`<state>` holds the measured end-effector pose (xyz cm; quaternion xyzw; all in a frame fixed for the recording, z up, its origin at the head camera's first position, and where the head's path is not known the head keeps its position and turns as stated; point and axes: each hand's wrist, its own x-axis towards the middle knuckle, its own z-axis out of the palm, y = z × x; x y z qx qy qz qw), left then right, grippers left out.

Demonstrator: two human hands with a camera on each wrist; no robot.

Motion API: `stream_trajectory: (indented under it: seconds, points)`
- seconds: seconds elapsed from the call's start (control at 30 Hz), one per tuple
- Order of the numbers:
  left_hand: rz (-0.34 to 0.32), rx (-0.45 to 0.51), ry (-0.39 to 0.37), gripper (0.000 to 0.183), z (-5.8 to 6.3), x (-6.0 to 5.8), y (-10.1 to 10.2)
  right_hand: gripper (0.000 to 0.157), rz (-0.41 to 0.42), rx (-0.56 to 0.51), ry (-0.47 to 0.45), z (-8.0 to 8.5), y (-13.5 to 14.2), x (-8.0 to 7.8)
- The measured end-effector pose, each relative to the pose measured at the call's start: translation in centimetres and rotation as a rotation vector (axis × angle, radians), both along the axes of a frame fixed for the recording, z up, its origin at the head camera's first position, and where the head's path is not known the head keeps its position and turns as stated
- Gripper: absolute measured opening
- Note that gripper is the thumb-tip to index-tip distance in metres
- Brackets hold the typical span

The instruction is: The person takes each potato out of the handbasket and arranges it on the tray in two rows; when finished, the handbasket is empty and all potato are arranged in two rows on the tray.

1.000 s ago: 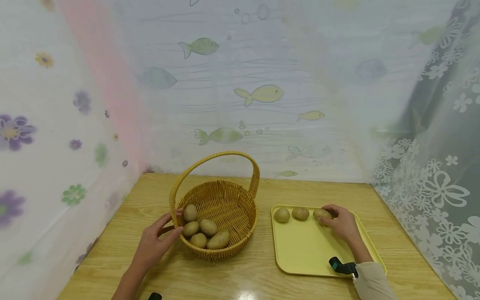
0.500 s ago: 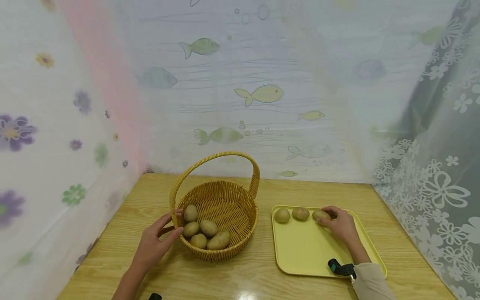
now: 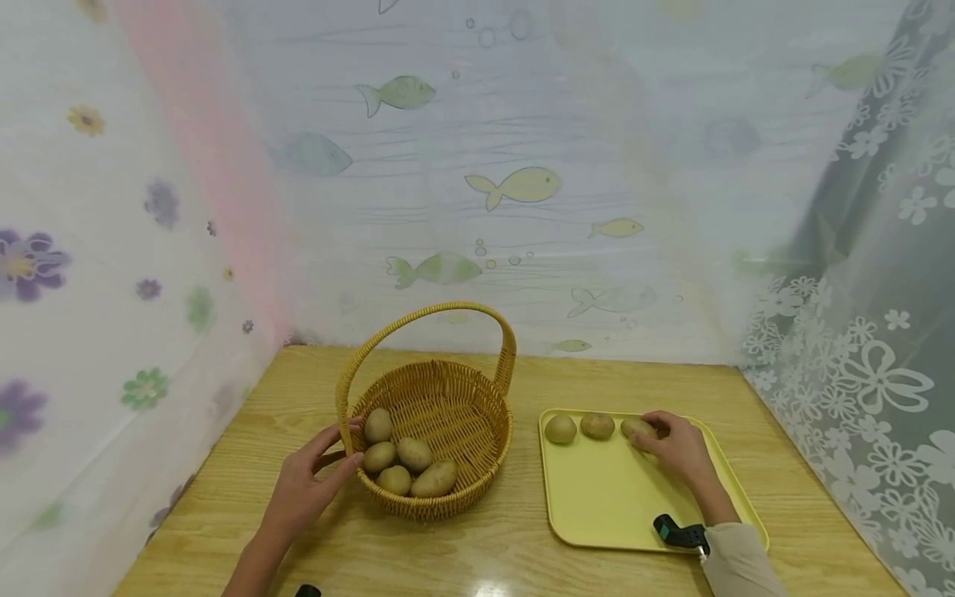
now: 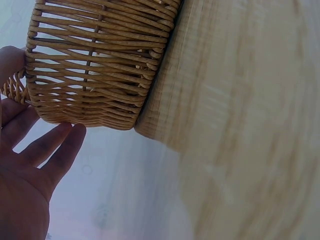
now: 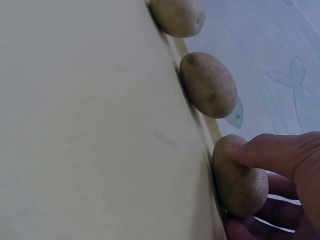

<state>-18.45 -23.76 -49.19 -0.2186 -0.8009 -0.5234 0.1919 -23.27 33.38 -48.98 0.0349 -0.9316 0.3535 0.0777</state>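
My left hand (image 3: 302,489) holds the side of a wicker basket (image 3: 466,423) where its tall handle meets the rim. In the left wrist view the fingers (image 4: 65,150) lie against the weave. Several potatoes (image 3: 414,453) sit inside, grouped at the near left. On the right is a yellow tray (image 3: 597,497) with a row of potatoes along its far edge. My right hand (image 3: 681,452) grips the rightmost potato (image 5: 240,185) between thumb and fingers; it rests on the tray. Left of it lie a middle potato (image 5: 209,85) and a leftmost one (image 3: 560,429).
Both basket and tray stand on a wooden table (image 3: 507,539), with a gap of bare wood between them. Printed curtains with fish (image 3: 522,185) and flowers hang behind and at both sides. A black wrist strap (image 3: 679,531) is on the right wrist.
Since a second ago, the right hand has shifted slightly left with the potato it grips. The left hand and basket stay in place.
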Motion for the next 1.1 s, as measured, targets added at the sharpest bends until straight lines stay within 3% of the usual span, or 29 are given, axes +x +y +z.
stream_trajectory:
  seconds: [0.23,0.53,0.73,1.1]
  points:
    - [-0.004,0.007,-0.007,0.048,0.1,0.0,0.0,0.048,0.020,-0.020,0.010,0.5,-0.1,0.2]
    - [-0.002,0.006,-0.001,0.048,0.3,0.0,0.1,0.036,0.057,-0.068,0.167,3.9,-1.8,0.2]
    - [-0.016,0.008,0.012,0.047,0.1,0.1,0.1,0.031,0.165,-0.125,0.199,6.2,-4.5,0.1]
    - [-0.001,0.004,0.010,0.050,0.3,0.0,0.1,0.028,0.412,-0.207,0.168,9.9,-10.4,-0.3]
